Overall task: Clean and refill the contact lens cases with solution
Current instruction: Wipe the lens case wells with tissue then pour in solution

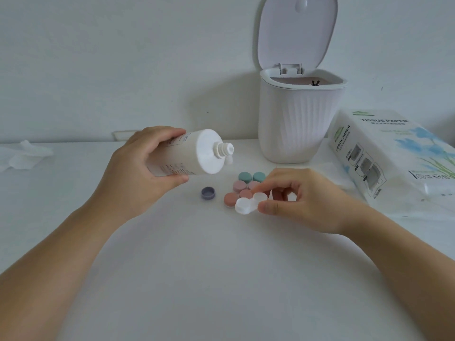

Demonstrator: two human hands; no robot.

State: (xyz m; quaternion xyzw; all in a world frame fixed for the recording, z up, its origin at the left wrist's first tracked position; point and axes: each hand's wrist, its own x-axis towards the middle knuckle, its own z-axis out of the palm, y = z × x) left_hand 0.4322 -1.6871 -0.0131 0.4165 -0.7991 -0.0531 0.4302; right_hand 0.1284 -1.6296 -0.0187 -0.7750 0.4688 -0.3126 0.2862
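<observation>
left hand (145,163) grips solution bottle (187,153), long axis near-level, uncapped nozzle pointing right | right hand (302,200) pinches open white lens case (248,203) mid-surface, below-right of nozzle | next, likely: tip nozzle over wells

Soft white plastic tissue pack with blue flower print (394,158), lying at the right of the table: "TISSUE PAPER" in dark capitals on its top face, and again running along its near side panel. Smaller lines under each heading, plus round symbols near the bottom edge, too fine to read. White cylindrical solution bottle (187,153) carries grey print, blurred beyond reading.
</observation>
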